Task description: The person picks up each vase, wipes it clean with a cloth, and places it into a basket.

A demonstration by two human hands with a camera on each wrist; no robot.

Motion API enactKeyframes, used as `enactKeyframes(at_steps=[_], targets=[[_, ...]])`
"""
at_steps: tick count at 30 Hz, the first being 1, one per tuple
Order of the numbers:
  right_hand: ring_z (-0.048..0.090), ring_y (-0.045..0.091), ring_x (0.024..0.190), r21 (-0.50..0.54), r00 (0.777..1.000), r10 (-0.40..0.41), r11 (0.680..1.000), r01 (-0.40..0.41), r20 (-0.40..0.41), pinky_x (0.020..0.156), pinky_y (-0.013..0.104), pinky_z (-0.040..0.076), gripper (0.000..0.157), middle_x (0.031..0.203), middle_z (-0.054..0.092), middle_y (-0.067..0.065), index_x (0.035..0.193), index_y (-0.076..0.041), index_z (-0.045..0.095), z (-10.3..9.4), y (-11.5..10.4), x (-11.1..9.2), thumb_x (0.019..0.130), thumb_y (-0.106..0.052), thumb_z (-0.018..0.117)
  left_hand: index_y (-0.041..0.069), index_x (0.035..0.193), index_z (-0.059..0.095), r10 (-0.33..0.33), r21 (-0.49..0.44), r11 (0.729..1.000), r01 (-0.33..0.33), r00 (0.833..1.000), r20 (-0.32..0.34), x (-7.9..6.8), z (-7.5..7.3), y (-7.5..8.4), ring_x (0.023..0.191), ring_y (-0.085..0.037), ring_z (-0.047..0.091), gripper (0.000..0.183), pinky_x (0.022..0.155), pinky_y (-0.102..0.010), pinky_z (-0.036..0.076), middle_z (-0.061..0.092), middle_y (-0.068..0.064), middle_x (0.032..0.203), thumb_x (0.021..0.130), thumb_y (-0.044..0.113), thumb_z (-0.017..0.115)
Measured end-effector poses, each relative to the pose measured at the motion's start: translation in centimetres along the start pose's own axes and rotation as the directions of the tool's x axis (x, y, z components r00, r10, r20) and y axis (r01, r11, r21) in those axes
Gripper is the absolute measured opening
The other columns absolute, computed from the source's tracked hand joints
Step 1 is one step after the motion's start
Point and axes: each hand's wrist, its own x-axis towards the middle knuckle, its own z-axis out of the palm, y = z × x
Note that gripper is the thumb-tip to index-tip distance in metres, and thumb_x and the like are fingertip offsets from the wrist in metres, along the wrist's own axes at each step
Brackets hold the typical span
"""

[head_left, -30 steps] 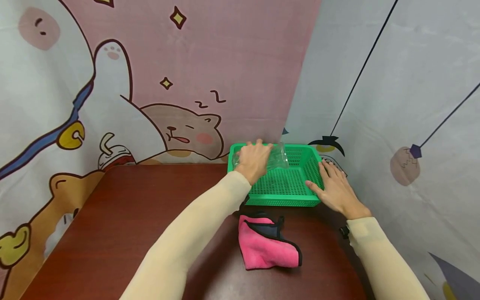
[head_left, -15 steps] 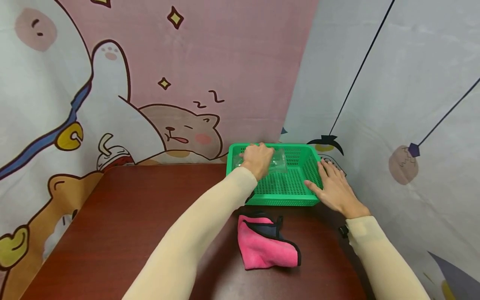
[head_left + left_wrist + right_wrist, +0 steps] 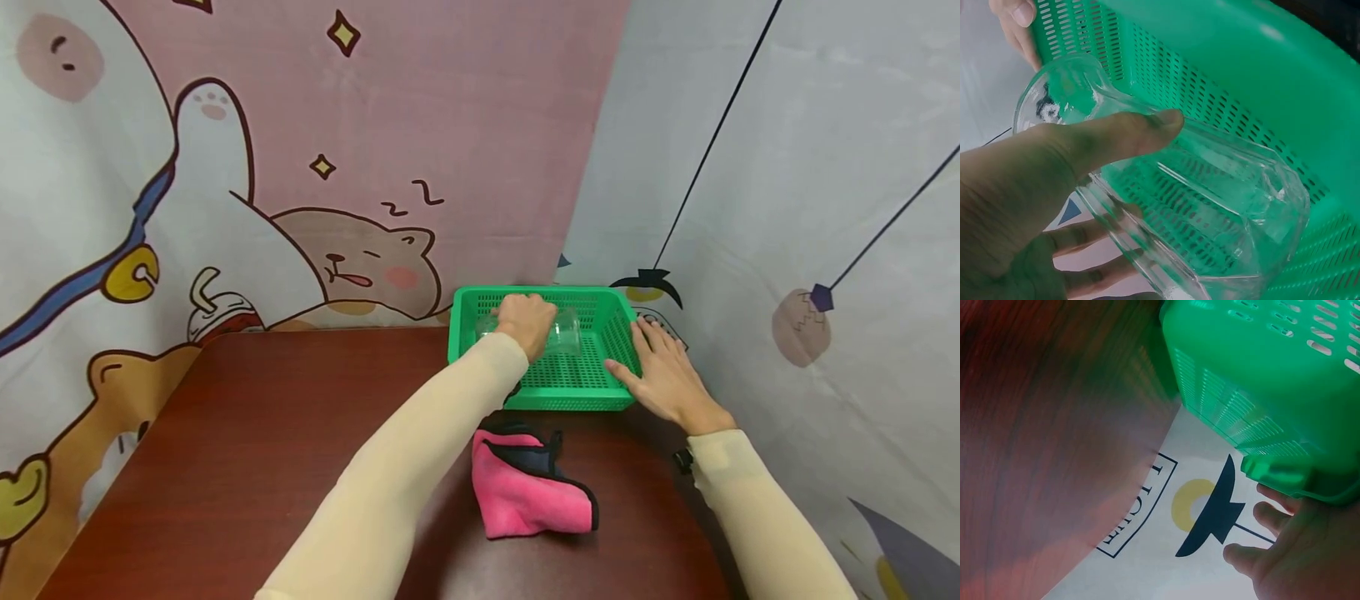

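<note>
My left hand (image 3: pixel 527 323) grips a clear glass vase (image 3: pixel 564 333), which lies on its side within the green plastic basket (image 3: pixel 555 403). In the left wrist view, the vase (image 3: pixel 1210 200) shows a flared rim and a wide, ribbed body. The thumb crosses its near side and the fingers reach round the other side. My right hand (image 3: pixel 667 375) rests at the basket's right rim, its fingers fairly straight along the outside and its thumb towards the front corner. In the right wrist view, fingertips (image 3: pixel 1266 519) lie right at the rim.
A folded pink cloth (image 3: pixel 528 496) with black edging lies on the brown table (image 3: pixel 300 433) in front of the basket. Fabric hangings (image 3: pixel 480 150) with cartoon prints stand close behind the basket and on its right.
My left hand has moved a little down and to the right, bringing the vase lower into the basket. My right hand stays at the rim. The head view has shifted slightly.
</note>
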Motion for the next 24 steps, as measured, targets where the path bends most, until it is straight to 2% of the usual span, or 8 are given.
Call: enactKeyframes(at_steps=[5, 9, 12, 16, 19, 24], targets=[[0.011, 0.061, 0.179, 0.011, 1.0, 0.001, 1.0, -0.001, -0.007, 0.138, 0.088, 0.011, 0.106, 0.192, 0.015, 0.033, 0.184, 0.004, 0.017, -0.2, -0.1, -0.1, 0.117, -0.072, 0.05, 0.021, 0.152, 0.078, 0.032, 0.03, 0.999, -0.033, 0.999, 0.033, 0.1, -0.6, -0.1, 0.129, -0.04, 0.082, 0.04, 0.107, -0.059, 0.07, 0.079, -0.009, 0.149, 0.112, 0.023, 0.075], [0.011, 0.061, 0.179, 0.012, 1.0, -0.001, 1.0, 0.001, -0.007, 0.139, 0.087, 0.01, 0.106, 0.192, 0.015, 0.033, 0.184, 0.004, 0.017, -0.2, -0.1, -0.1, 0.117, -0.072, 0.05, 0.024, 0.15, 0.079, 0.045, 0.041, 0.998, -0.047, 0.998, 0.04, -0.3, -0.7, 0.1, 0.124, -0.037, 0.084, 0.041, 0.105, -0.059, 0.07, 0.083, -0.005, 0.139, 0.109, 0.027, 0.082], [0.011, 0.061, 0.179, 0.008, 1.0, 0.002, 1.0, -0.002, -0.001, 0.139, 0.087, 0.01, 0.106, 0.192, 0.015, 0.033, 0.184, 0.004, 0.017, -0.3, -0.2, -0.1, 0.117, -0.072, 0.05, 0.025, 0.152, 0.077, 0.047, 0.029, 0.998, -0.049, 0.997, 0.058, -0.5, -0.5, 0.3, 0.127, -0.037, 0.084, 0.049, 0.106, -0.059, 0.07, 0.082, -0.004, 0.142, 0.105, 0.028, 0.088], [0.011, 0.061, 0.179, 0.003, 1.0, 0.005, 1.0, -0.005, 0.001, 0.139, 0.087, 0.01, 0.106, 0.192, 0.015, 0.033, 0.184, 0.004, 0.017, -0.2, -0.3, -0.1, 0.117, -0.072, 0.05, 0.025, 0.156, 0.074, 0.055, 0.037, 0.998, -0.059, 0.994, 0.097, 0.0, -0.1, 0.5, 0.13, -0.034, 0.082, 0.054, 0.11, -0.06, 0.069, 0.079, -0.002, 0.147, 0.104, 0.026, 0.088], [0.012, 0.061, 0.178, 0.001, 1.0, 0.007, 1.0, -0.007, -0.001, 0.139, 0.087, 0.011, 0.106, 0.192, 0.015, 0.033, 0.183, 0.004, 0.018, -0.2, -0.3, -0.1, 0.117, -0.072, 0.05, 0.028, 0.16, 0.07, 0.073, 0.08, 0.994, -0.081, 0.992, 0.101, 0.0, 0.2, 0.7, 0.127, -0.031, 0.083, 0.055, 0.109, -0.057, 0.07, 0.08, 0.0, 0.145, 0.107, 0.029, 0.086], [0.013, 0.061, 0.178, -0.005, 1.0, 0.008, 1.0, -0.008, 0.002, 0.139, 0.088, 0.011, 0.106, 0.192, 0.016, 0.033, 0.183, 0.004, 0.018, -0.1, -0.4, -0.1, 0.117, -0.072, 0.05, 0.033, 0.168, 0.062, 0.096, 0.159, 0.981, -0.115, 0.988, 0.124, -0.2, 0.7, 1.3, 0.128, -0.026, 0.082, 0.06, 0.108, -0.05, 0.071, 0.075, 0.002, 0.152, 0.111, 0.03, 0.081]])
